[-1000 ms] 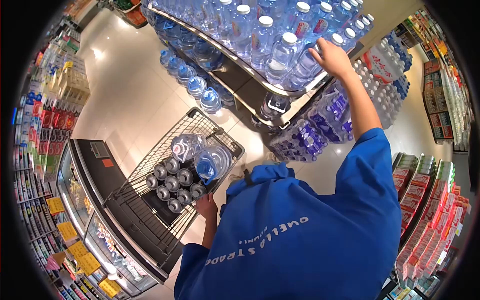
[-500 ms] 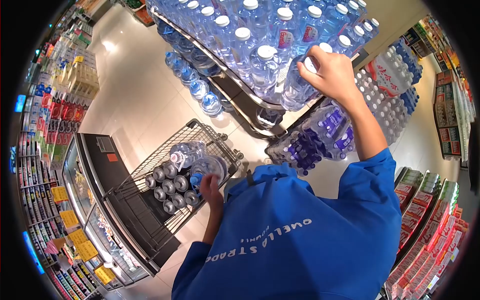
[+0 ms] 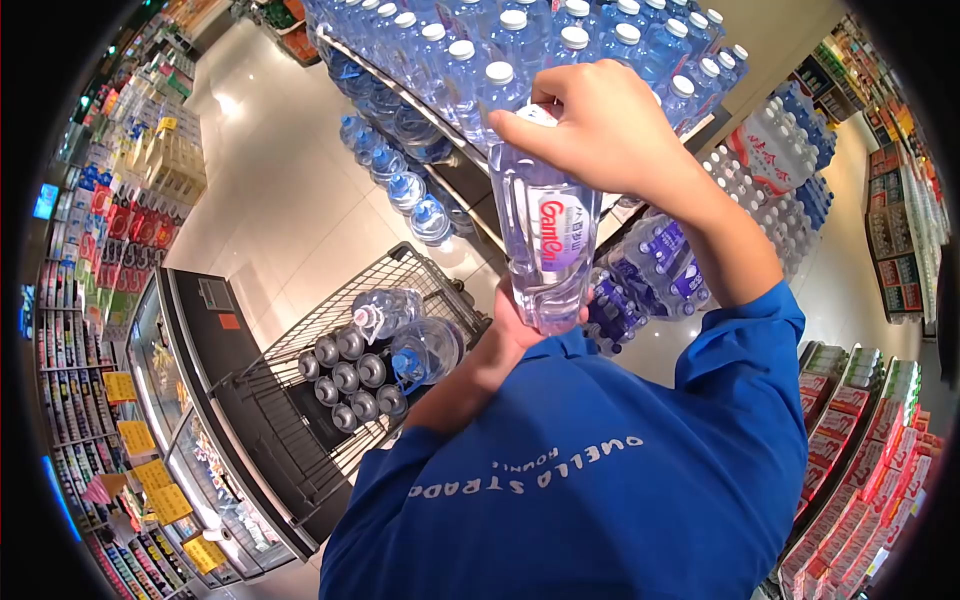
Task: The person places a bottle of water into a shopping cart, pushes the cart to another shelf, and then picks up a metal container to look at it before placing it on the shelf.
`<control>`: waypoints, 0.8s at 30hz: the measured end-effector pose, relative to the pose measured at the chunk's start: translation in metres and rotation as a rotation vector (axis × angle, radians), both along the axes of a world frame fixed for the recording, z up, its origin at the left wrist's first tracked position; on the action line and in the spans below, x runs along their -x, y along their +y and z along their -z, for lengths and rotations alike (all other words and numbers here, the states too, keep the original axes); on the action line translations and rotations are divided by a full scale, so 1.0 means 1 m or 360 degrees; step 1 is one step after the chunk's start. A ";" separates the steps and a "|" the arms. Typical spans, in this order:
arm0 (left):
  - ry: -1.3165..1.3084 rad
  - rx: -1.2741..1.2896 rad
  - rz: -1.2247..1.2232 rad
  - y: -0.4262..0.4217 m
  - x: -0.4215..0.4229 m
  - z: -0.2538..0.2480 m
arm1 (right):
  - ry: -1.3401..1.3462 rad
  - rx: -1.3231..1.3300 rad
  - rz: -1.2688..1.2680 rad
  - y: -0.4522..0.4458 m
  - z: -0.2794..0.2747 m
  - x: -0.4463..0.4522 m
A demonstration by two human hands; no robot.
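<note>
The bottle (image 3: pixel 556 235) has been lifted from the other bottles (image 3: pixel 514 44); its neck is gripped by the right hand (image 3: pixel 608 128), its base cupped in the left hand (image 3: pixel 512 322). Probably heavy and slick, it is best supported underneath.

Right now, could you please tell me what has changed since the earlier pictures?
The right hand has lifted a water bottle off the shelf and drawn it towards the body, gripping it by the top. The left hand has moved from beside the cart to the bottle's base. The two large jugs in the cart stayed.
</note>
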State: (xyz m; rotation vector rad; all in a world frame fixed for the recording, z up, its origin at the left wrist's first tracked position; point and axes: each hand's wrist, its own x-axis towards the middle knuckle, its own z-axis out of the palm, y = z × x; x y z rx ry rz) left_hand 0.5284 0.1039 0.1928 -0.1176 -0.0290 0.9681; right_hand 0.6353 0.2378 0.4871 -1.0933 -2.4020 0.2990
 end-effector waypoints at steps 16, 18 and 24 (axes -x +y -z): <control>-0.0576 -0.0087 0.0171 -0.117 0.079 -0.017 | 0.0031 0.0783 -0.0490 0.007 0.045 0.110; -0.0612 -0.0091 0.0162 -0.124 0.086 -0.014 | 0.0068 0.0787 -0.0520 0.002 0.052 0.122; -0.0653 -0.0161 0.0111 -0.136 0.104 -0.014 | 0.0045 0.0769 -0.0598 -0.007 0.050 0.149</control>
